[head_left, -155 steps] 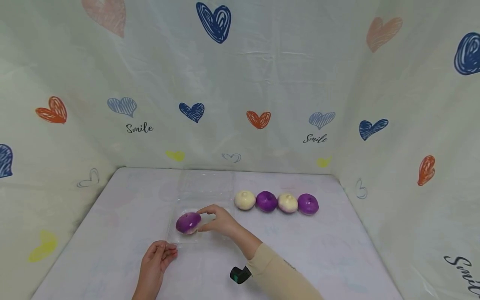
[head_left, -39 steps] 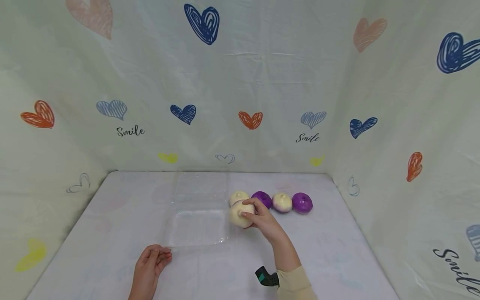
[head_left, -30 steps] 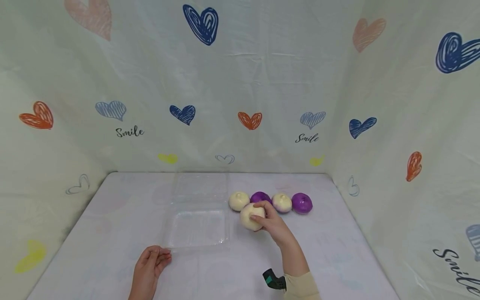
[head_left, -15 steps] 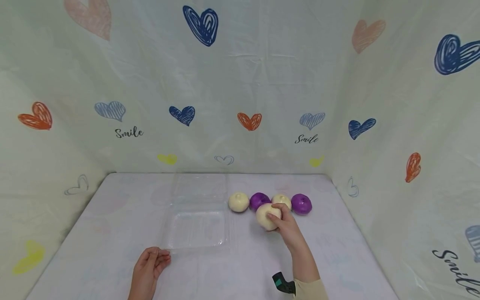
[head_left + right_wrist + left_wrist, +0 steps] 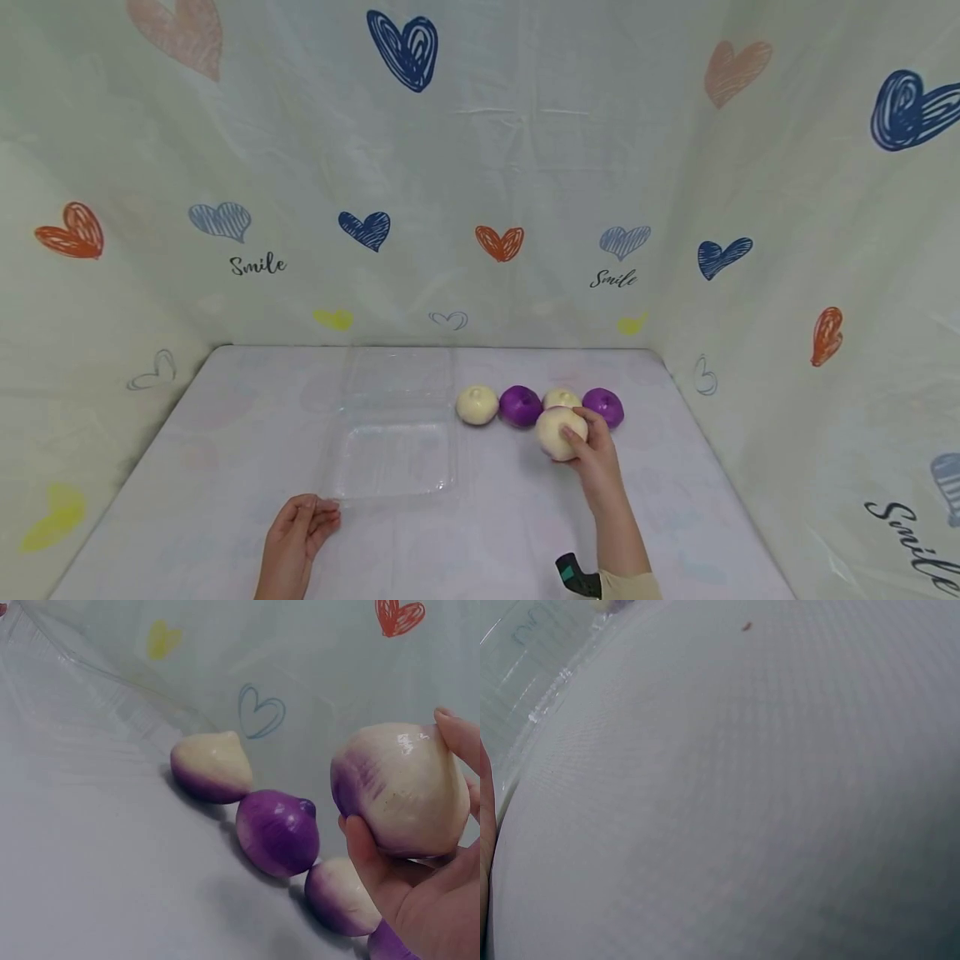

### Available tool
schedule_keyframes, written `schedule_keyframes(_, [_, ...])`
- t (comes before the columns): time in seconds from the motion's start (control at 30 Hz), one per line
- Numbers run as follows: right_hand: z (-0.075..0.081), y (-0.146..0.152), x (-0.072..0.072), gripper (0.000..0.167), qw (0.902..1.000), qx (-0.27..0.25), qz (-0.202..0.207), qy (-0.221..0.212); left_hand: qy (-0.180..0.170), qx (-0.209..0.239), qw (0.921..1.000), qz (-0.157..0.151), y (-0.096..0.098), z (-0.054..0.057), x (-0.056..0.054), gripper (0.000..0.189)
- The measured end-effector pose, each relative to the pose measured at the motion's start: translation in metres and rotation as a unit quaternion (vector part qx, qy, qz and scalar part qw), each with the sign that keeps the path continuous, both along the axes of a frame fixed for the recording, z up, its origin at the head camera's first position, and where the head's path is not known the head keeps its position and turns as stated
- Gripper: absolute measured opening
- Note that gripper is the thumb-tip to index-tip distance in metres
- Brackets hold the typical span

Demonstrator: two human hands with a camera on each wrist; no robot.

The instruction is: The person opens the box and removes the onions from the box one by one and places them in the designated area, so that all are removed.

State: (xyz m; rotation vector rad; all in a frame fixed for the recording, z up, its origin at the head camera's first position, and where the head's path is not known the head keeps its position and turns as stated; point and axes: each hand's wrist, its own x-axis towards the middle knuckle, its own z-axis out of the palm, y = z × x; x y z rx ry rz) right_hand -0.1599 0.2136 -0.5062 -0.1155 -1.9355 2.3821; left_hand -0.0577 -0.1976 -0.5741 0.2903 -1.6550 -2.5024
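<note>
In the head view my right hand (image 5: pixel 597 454) grips a white-and-purple turnip (image 5: pixel 557 435), thumb across its pale side, just in front of a row of similar turnips. The right wrist view shows this turnip (image 5: pixel 397 787) between thumb and fingers, above the row's level. Curled fingers of my left hand (image 5: pixel 298 533) pinch the near left corner of a clear plastic clamshell box (image 5: pixel 397 497). Its lid lies back, open, behind the base. In the left wrist view, only a sliver of the left hand (image 5: pixel 484 817) shows, beside the box's clear wall (image 5: pixel 536 712).
The row holds a pale turnip (image 5: pixel 477 405), a purple one (image 5: pixel 521 406), another pale one (image 5: pixel 561 397) partly hidden by the held turnip, and a purple one (image 5: pixel 603 405). A white-covered table (image 5: pixel 420 550) meets a heart-printed curtain (image 5: pixel 555 167) behind.
The right hand has lifted the turnip out of the box and carried it right, along the front of the row. Its pale side now faces the head camera. The left hand keeps its place.
</note>
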Motion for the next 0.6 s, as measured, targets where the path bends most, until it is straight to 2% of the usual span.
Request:
schedule_keyframes(0.07, [0.000,0.003,0.000,0.046,0.9999,0.000,-0.010,-0.004,-0.002,-0.001,1.0000,0.002,0.000,0.000,0.000,0.024])
schedule_keyframes(0.2, [-0.001,0.011,-0.003,0.053,0.9992,0.032,-0.013,-0.019,-0.007,0.000,1.0000,0.001,0.001,-0.001,-0.001,0.026])
schedule_keyframes(0.37, [-0.001,0.021,-0.008,0.053,0.9969,0.069,-0.008,-0.037,-0.013,0.001,0.9999,0.003,0.000,-0.001,-0.002,0.027])
schedule_keyframes(0.6, [0.003,0.033,-0.009,0.052,0.9974,0.063,-0.005,-0.033,-0.015,0.000,0.9999,0.000,0.000,0.000,-0.001,0.025])
